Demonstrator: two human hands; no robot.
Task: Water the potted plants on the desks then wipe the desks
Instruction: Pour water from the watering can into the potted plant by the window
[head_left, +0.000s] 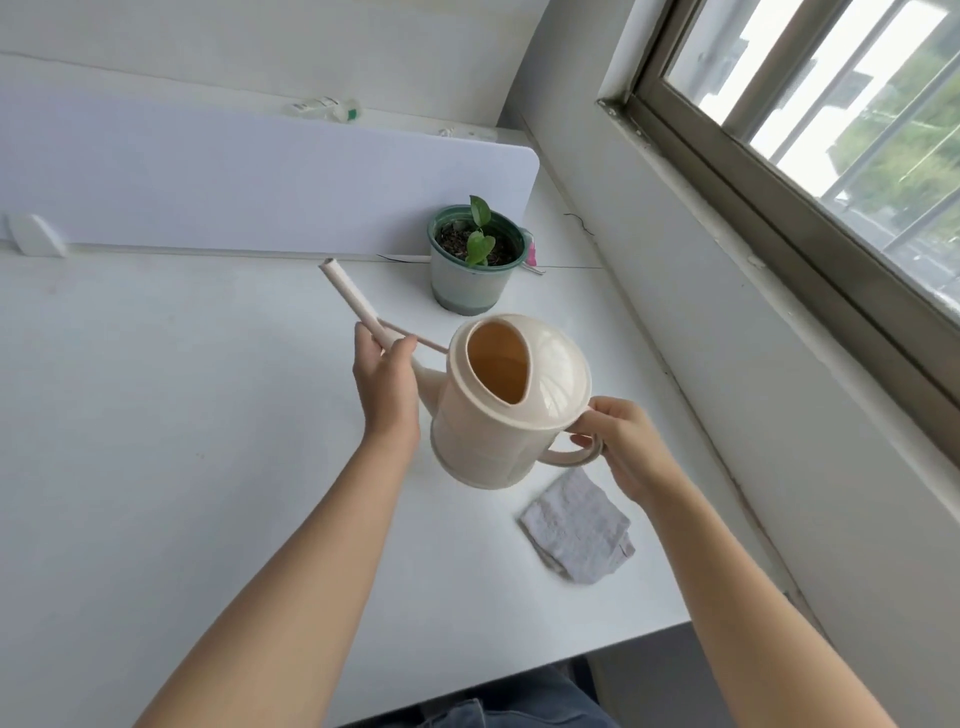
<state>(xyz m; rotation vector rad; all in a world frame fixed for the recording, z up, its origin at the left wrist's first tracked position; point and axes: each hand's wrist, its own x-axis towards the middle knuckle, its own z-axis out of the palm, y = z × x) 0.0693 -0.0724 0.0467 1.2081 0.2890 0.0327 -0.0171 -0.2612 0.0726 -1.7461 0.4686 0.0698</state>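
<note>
A cream watering can (493, 415) hangs above the white desk (182, 441), its long spout pointing up and to the left. My left hand (387, 379) grips the spout near its base. My right hand (623, 447) holds the loop handle on the can's right side. Beyond the can, a small green-leafed plant in a pale green pot (472, 260) stands at the desk's back, by the divider. A folded grey cloth (576, 527) lies flat on the desk below the can.
A white divider panel (234, 176) runs along the back of the desk, with a second desk and a small bottle (324, 107) behind it. A wall and a window (831, 130) border the right side. The desk's front edge is near my legs.
</note>
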